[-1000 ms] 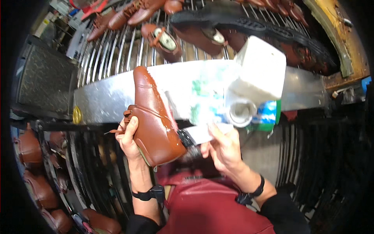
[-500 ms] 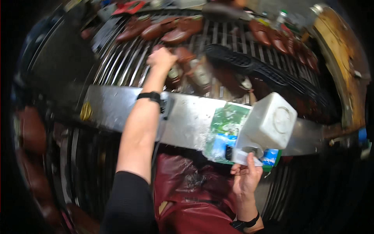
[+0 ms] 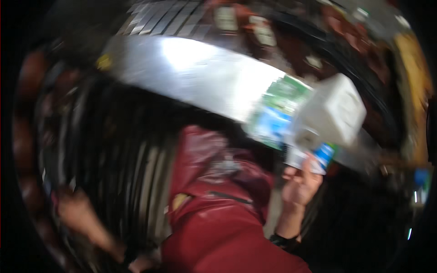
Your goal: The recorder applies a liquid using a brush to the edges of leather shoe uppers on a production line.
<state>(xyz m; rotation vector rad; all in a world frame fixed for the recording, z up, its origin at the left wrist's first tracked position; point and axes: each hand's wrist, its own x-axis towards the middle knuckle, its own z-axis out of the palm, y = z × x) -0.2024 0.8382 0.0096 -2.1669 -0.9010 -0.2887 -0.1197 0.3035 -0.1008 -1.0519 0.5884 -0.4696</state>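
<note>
My left hand (image 3: 77, 211) is low at the left, beside a dark slatted rack (image 3: 145, 182) near several brown shoes (image 3: 34, 150). Motion smears its fingers, and whether it holds anything does not show. My right hand (image 3: 300, 186) has its fingertips closed at the near edge of a white flat piece (image 3: 297, 158). Just beyond that stands a white plastic jug (image 3: 339, 109) with its round mouth facing me. Green and blue printed sheeting (image 3: 275, 116) lies under them on a metal ledge (image 3: 182, 68).
Beyond the ledge, brown shoes (image 3: 261, 29) rest on metal bars. A long black ridged piece (image 3: 364, 73) runs along the right, near a wooden board (image 3: 412, 77). A yellow coil (image 3: 104, 62) sits at the ledge's left end. Dark red material (image 3: 214, 227) covers my lap.
My left hand has swung from the far bars down to the low left. My right hand stays at the white piece by the jug. The view has tilted down toward my lap.
</note>
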